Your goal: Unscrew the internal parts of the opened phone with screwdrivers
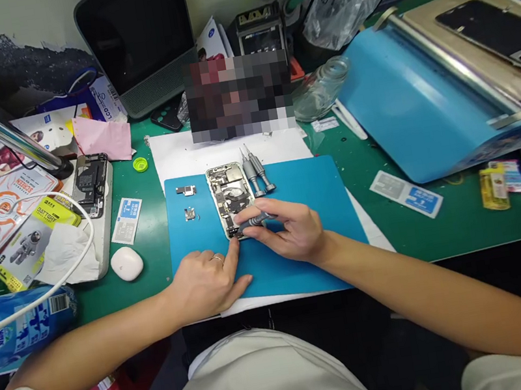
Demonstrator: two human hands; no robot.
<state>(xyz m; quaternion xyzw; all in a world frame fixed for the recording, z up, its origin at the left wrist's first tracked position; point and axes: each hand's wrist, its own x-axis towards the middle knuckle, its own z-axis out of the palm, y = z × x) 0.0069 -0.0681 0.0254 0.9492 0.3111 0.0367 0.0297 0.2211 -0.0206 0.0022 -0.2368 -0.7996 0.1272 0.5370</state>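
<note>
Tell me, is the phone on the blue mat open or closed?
Open. The phone has no cover on the side facing up, so its insides show.

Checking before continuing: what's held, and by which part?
The right grip holds a grey screwdriver by its handle; the left grip holds nothing, fingertip at the lower edge of the opened phone.

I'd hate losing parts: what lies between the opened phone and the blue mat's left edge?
Left of the phone, the head view shows an upper part, a lower part and tiny bits beside it.
</note>
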